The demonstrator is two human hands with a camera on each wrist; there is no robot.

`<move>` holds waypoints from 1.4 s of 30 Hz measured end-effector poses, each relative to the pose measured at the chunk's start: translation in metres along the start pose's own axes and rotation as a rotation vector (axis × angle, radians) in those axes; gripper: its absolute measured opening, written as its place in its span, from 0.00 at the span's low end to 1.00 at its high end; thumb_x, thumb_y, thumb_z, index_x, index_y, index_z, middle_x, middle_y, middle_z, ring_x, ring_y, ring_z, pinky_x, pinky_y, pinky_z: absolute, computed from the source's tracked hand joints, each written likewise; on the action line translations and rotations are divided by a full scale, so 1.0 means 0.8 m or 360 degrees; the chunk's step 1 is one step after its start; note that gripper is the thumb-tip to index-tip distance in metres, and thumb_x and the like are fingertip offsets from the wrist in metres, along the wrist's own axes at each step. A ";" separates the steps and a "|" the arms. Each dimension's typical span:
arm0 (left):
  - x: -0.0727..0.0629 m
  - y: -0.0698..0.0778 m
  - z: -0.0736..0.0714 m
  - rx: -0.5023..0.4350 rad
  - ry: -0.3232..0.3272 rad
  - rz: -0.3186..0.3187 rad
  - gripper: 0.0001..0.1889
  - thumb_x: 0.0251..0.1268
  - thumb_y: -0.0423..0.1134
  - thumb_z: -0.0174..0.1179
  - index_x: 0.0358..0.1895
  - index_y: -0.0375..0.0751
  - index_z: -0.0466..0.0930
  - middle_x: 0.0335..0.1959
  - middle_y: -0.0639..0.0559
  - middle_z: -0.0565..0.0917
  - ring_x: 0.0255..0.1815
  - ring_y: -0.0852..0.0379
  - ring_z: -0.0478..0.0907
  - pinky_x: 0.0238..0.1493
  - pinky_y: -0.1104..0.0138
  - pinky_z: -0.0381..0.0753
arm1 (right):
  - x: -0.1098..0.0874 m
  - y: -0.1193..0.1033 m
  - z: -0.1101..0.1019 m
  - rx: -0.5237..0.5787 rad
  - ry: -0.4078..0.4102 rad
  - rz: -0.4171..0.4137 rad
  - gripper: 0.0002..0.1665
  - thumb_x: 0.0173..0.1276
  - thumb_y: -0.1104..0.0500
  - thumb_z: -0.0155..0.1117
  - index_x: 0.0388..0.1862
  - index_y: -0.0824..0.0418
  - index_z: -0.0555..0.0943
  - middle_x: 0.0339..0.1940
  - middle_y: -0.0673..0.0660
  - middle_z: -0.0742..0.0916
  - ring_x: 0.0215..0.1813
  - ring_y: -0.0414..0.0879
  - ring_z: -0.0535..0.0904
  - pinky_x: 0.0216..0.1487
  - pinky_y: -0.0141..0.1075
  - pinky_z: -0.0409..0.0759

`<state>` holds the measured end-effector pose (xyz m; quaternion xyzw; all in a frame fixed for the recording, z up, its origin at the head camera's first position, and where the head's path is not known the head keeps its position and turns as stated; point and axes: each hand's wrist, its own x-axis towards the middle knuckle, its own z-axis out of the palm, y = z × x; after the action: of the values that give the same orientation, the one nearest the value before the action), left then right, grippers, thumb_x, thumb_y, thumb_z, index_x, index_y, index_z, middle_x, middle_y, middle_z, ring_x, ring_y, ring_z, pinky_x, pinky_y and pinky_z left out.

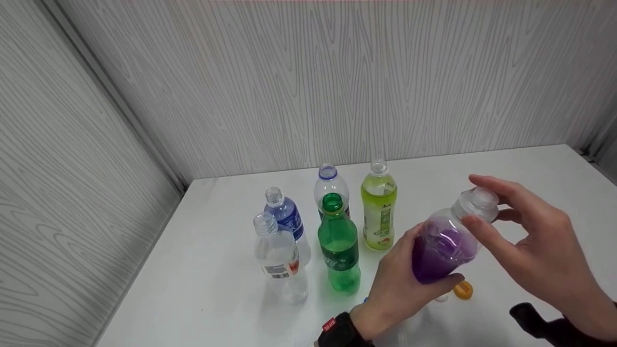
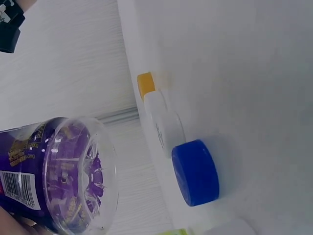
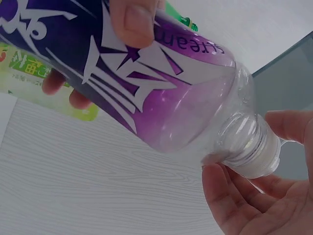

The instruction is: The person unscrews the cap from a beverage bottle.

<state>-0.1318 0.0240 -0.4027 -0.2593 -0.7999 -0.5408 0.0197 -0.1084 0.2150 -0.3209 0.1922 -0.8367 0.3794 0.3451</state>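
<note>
A purple-labelled plastic bottle (image 1: 436,250) is tilted above the table, its neck toward the upper right. My left hand (image 1: 400,282) grips it around the body, thumb across the near side. At the neck, the thumb and fingers of my right hand (image 1: 535,236) pinch the translucent cap (image 1: 475,205). Seen from the right wrist, that cap (image 3: 261,156) sits at the end of the clear neck, fingertips on both sides of it. The left wrist view shows the clear base of the bottle (image 2: 80,176), lifted off the table.
Left of my hands stand several uncapped bottles: a green bottle (image 1: 340,246), a yellow-green one (image 1: 379,207), a clear one (image 1: 279,267), a blue-labelled one (image 1: 291,217) and one with a blue neck ring (image 1: 330,185). Loose blue (image 2: 195,172), white (image 2: 164,125) and orange caps (image 2: 145,85) lie on the table.
</note>
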 end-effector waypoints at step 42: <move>-0.015 0.003 -0.020 0.0641 -0.0172 0.0247 0.39 0.63 0.58 0.73 0.73 0.51 0.68 0.64 0.59 0.85 0.63 0.69 0.83 0.65 0.78 0.80 | -0.003 0.002 -0.006 -0.0513 -0.0023 -0.0116 0.14 0.61 0.64 0.66 0.21 0.53 0.72 0.11 0.42 0.73 0.17 0.23 0.51 0.15 0.25 0.52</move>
<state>-0.1246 0.0062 -0.3982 -0.3396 -0.8694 -0.3522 0.0697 -0.1055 0.2195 -0.3212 0.1672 -0.8817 0.2261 0.3789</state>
